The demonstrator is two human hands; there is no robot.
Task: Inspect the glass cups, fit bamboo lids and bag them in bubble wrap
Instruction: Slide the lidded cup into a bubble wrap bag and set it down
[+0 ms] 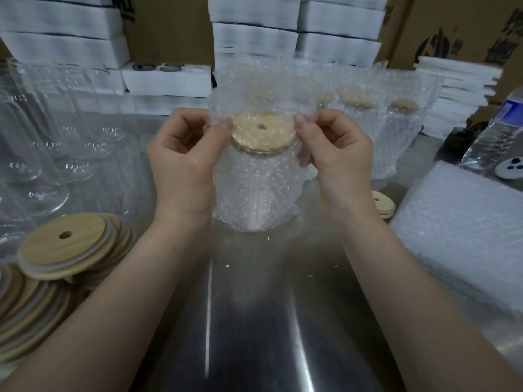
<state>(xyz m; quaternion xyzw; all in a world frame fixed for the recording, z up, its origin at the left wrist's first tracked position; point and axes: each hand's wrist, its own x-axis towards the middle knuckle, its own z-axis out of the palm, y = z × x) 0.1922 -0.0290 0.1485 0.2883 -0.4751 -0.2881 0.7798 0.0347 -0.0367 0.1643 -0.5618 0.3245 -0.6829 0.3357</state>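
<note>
A glass cup with a round bamboo lid (262,132) stands inside a bubble wrap bag (256,190) on the steel table (268,306). My left hand (184,157) pinches the bag's open top edge on the left of the lid. My right hand (336,154) pinches the same edge on the right. The bag's mouth rises above the lid. Bare glass cups (56,131) stand at the left. A heap of loose bamboo lids (62,250) lies at the near left.
Several bagged, lidded cups (376,123) stand behind at the right. A stack of flat bubble wrap bags (467,236) lies at the right, two spare lids (383,203) beside it. A water bottle (498,131) and white foam trays (167,80) stand further back.
</note>
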